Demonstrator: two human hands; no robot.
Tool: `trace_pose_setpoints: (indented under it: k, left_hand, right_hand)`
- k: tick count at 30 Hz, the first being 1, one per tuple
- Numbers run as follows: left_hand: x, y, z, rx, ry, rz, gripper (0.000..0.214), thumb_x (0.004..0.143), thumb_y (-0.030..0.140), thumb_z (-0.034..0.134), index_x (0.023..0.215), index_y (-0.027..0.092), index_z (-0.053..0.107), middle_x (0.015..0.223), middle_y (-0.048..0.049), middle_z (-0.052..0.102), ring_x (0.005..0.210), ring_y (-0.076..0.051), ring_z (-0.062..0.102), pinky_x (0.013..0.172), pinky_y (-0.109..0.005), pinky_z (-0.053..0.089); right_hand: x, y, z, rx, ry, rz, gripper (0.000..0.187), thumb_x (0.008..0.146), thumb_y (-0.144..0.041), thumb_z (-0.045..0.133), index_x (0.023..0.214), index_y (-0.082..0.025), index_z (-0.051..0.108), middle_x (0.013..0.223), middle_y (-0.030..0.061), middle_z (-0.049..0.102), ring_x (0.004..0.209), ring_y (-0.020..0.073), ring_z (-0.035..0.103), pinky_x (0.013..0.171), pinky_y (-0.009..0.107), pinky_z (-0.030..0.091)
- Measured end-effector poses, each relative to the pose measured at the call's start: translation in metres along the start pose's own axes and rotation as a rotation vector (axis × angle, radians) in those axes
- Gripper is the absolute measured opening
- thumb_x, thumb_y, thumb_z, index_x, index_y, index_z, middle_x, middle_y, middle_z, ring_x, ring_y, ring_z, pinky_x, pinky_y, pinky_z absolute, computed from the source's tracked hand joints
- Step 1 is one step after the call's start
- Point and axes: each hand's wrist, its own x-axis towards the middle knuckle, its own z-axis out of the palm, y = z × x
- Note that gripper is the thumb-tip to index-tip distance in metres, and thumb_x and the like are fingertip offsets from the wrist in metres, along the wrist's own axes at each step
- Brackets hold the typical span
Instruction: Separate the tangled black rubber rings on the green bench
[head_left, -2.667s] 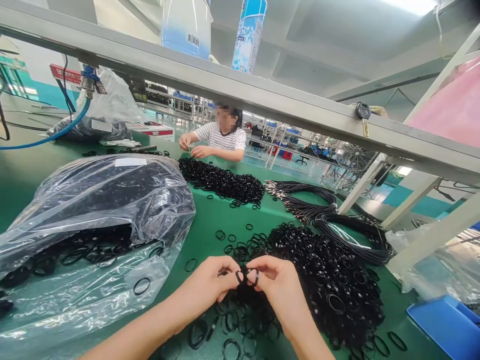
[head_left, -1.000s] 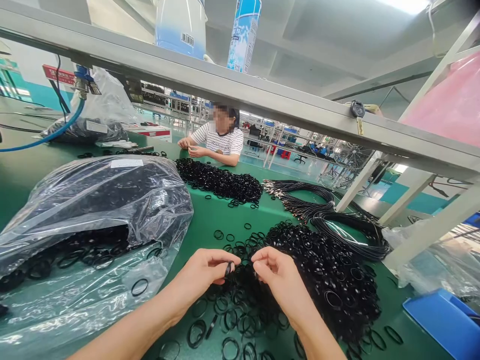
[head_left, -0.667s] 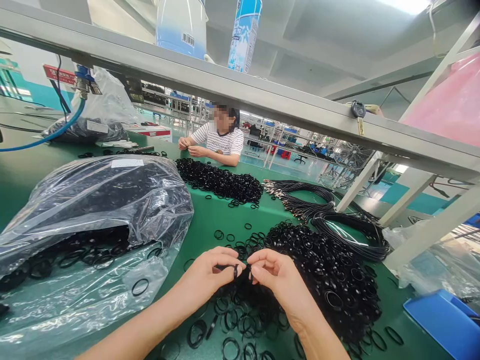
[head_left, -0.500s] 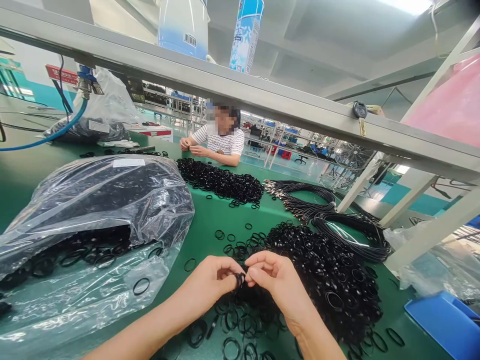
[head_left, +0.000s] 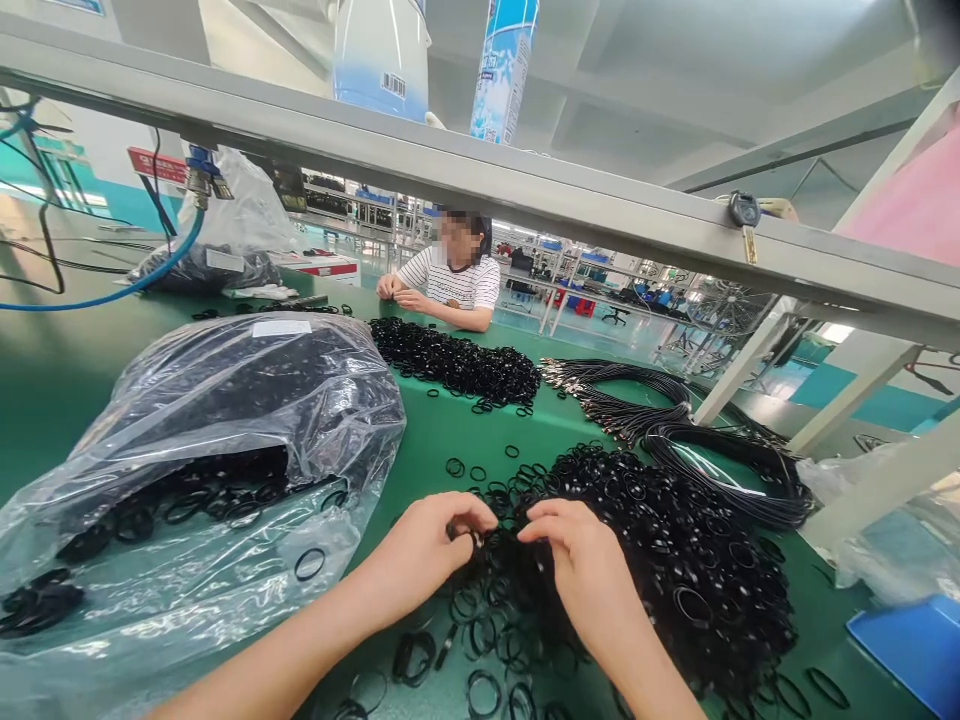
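Observation:
In the head view my left hand [head_left: 431, 540] is closed, with black rings [head_left: 472, 540] between its thumb and curled fingers. To its right, my right hand [head_left: 585, 560] hovers at the near left side of a big heap of black rings [head_left: 682, 570]. Its fingers reach out towards the left hand, a small gap between them, and I see nothing held in it; the thumb is mostly hidden. Loose rings lie below and between both hands on the green tabletop [head_left: 431, 440].
A clear plastic bag [head_left: 330, 370] of black rings lies open at left. Farther back are another ring pile [head_left: 457, 360] and coiled black cables [head_left: 720, 470]. A blue tray [head_left: 911, 650] sits at right. A shelf beam [head_left: 525, 190] crosses above; a person [head_left: 457, 280] sits opposite.
My hands have parted from touching at the fingertips; the right hand has moved to the right. The view has shifted slightly, so the surroundings sit farther right.

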Motion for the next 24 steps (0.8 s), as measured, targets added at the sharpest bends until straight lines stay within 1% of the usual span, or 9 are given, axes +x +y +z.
trace_pose_setpoints:
  k: [2,4,6,9,12,14,17,20,24]
  left_hand:
    - [-0.001,0.000,-0.001,0.006,-0.012,0.039,0.056,0.059,0.002,0.045,0.105,0.028,0.065,0.105,0.0010,0.066,0.099,-0.020,0.055,0.080,-0.029,0.040]
    - [-0.001,0.002,-0.002,-0.016,-0.004,0.059,0.063,0.053,-0.001,0.041,0.104,0.028,0.063,0.109,0.0021,0.063,0.106,-0.020,0.051,0.086,-0.030,0.039]
    - [-0.001,0.003,-0.003,-0.035,0.024,0.044,0.047,0.053,0.000,0.040,0.086,0.023,0.064,0.096,0.0011,0.063,0.094,-0.019,0.055,0.082,-0.031,0.040]
    - [0.001,0.005,-0.004,-0.050,0.039,0.020,0.022,0.063,0.008,0.043,0.064,0.019,0.062,0.079,-0.0004,0.061,0.076,-0.019,0.056,0.073,-0.032,0.042]
    - [0.002,0.007,-0.004,-0.083,-0.010,0.030,0.026,0.070,0.015,0.045,0.064,0.020,0.070,0.085,-0.0019,0.069,0.090,-0.022,0.059,0.085,-0.033,0.042]
    - [0.001,0.009,-0.004,-0.104,-0.037,0.039,0.030,0.072,0.017,0.045,0.072,0.022,0.074,0.097,-0.0012,0.072,0.103,-0.023,0.057,0.094,-0.032,0.038]
    - [0.001,0.011,-0.005,-0.120,-0.029,0.026,0.030,0.075,0.021,0.046,0.082,0.022,0.075,0.106,-0.0013,0.072,0.109,-0.023,0.056,0.096,-0.031,0.038]
    - [0.001,0.012,-0.007,-0.105,-0.005,-0.022,0.028,0.074,0.022,0.049,0.088,0.021,0.073,0.099,-0.0015,0.072,0.090,-0.023,0.061,0.084,-0.034,0.043]
    - [0.000,0.011,-0.009,-0.106,0.014,-0.055,0.036,0.066,0.011,0.046,0.090,0.021,0.070,0.094,-0.0010,0.072,0.080,-0.022,0.061,0.075,-0.034,0.043]
  right_hand:
    - [-0.005,-0.009,0.001,-0.075,-0.029,-0.092,0.042,0.079,0.005,0.040,0.079,-0.023,0.072,0.103,0.0051,0.065,0.099,0.0226,0.055,0.084,0.036,0.042]
    - [-0.012,-0.022,0.005,-0.059,-0.116,-0.159,0.038,0.081,0.004,0.043,0.084,-0.023,0.070,0.096,0.0032,0.065,0.092,0.0203,0.055,0.080,0.033,0.043]
    - [-0.020,-0.033,0.015,-0.023,-0.241,-0.230,0.032,0.081,0.001,0.050,0.087,-0.024,0.068,0.087,0.0001,0.066,0.084,0.0179,0.055,0.076,0.029,0.044]
    - [-0.030,-0.042,0.039,-0.058,-0.362,-0.357,0.027,0.077,-0.008,0.066,0.094,-0.030,0.068,0.098,-0.0010,0.064,0.088,0.0188,0.055,0.074,0.028,0.044]
    - [-0.036,-0.042,0.061,-0.168,-0.388,-0.423,0.017,0.071,-0.025,0.077,0.086,-0.031,0.069,0.103,-0.0005,0.063,0.091,0.0224,0.055,0.072,0.031,0.042]
    - [-0.035,-0.041,0.066,-0.218,-0.371,-0.374,0.009,0.073,-0.022,0.074,0.078,-0.026,0.067,0.092,-0.0003,0.065,0.087,0.0220,0.056,0.069,0.031,0.041]
    - [-0.028,-0.037,0.051,-0.211,-0.304,-0.215,0.015,0.078,-0.007,0.062,0.078,-0.022,0.064,0.079,0.0000,0.067,0.079,0.0196,0.057,0.068,0.030,0.040]
    - [-0.017,-0.030,0.023,-0.220,-0.253,-0.086,0.026,0.083,-0.002,0.051,0.086,-0.023,0.066,0.078,0.0011,0.066,0.077,0.0197,0.057,0.067,0.030,0.040]
    - [-0.014,-0.027,0.007,-0.364,-0.168,-0.097,0.044,0.080,0.005,0.042,0.104,-0.025,0.064,0.108,0.0068,0.062,0.094,0.0248,0.054,0.074,0.035,0.039]
